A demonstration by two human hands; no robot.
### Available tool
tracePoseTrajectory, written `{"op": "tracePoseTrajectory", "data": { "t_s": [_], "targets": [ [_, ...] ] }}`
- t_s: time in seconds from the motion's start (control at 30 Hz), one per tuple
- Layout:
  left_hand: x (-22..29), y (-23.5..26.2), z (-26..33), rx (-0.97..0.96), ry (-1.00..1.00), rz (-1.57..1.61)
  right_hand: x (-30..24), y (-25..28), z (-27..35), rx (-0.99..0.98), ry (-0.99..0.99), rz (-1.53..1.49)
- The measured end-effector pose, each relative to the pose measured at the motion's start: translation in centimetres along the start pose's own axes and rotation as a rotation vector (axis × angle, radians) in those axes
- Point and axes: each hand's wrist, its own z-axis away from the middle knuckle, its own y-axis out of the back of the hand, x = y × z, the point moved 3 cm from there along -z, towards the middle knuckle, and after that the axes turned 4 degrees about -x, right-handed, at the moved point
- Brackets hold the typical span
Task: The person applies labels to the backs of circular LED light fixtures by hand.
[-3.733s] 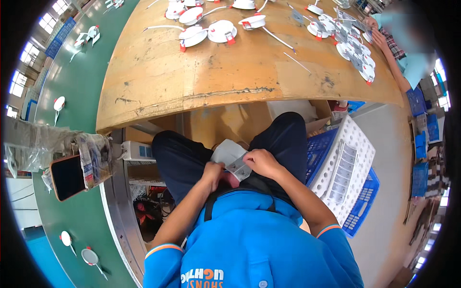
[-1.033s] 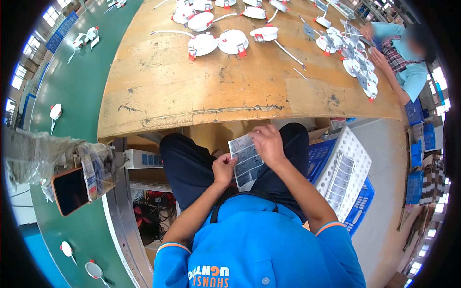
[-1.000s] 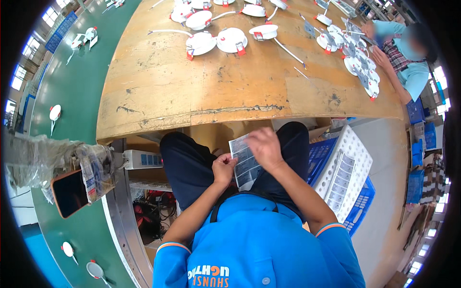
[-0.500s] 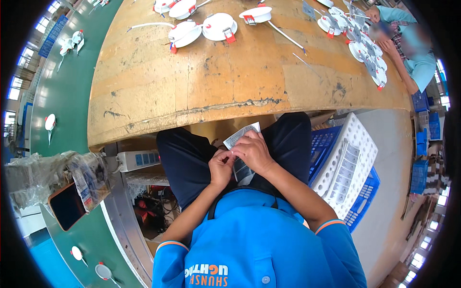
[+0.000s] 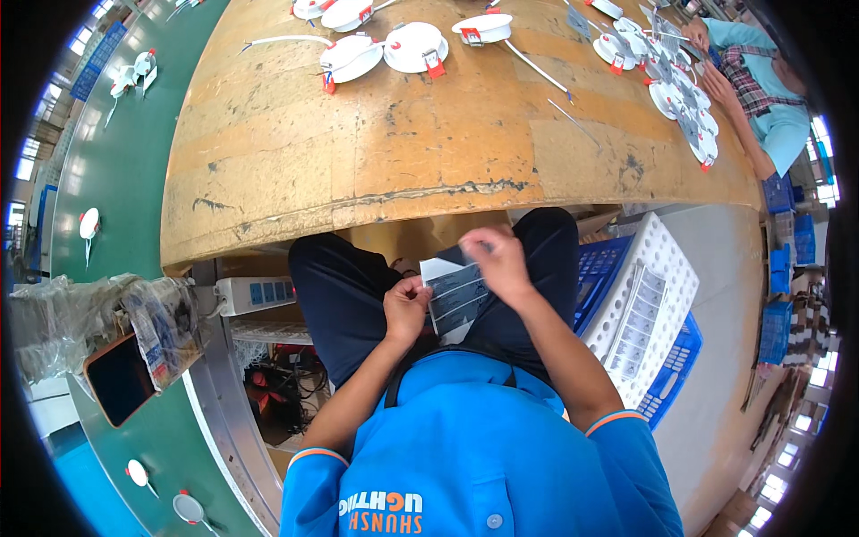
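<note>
A sheet of grey printed labels (image 5: 455, 300) lies over my lap, with a white bare patch at its upper end. My left hand (image 5: 406, 309) pinches the sheet's left edge between thumb and fingers. Just above the sheet, my right hand (image 5: 503, 267) is closed and its fingertips are blurred by motion. A small dark grey label (image 5: 456, 254) shows at those fingertips, apparently pinched there; part of it is hidden by the fingers.
White round downlights (image 5: 416, 47) with red clips and cables lie on the worn wooden table (image 5: 358, 152). Blue baskets (image 5: 676, 367) and a perforated white board (image 5: 667, 268) with a label sheet stand at right. A phone (image 5: 125, 380) is at left beside a green conveyor (image 5: 121, 179). Another person (image 5: 761, 80) works far right.
My right hand has moved up and right from beside my left hand, uncovering more of the label sheet. The left hand has stayed at the sheet's edge.
</note>
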Motion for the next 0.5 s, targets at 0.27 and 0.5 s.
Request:
{"op": "tracePoseTrajectory", "data": {
  "t_s": [0.27,0.5],
  "targets": [
    [-1.0,2.2,-1.2,0.049,-0.087,-0.205,-6.2,13.7,1.6,0.304,-0.279,-0.591],
    [8.5,-0.4,6.3,-0.465,0.048,0.246,-10.7,9.8,5.5,0.096,0.219,0.133]
  ]
}}
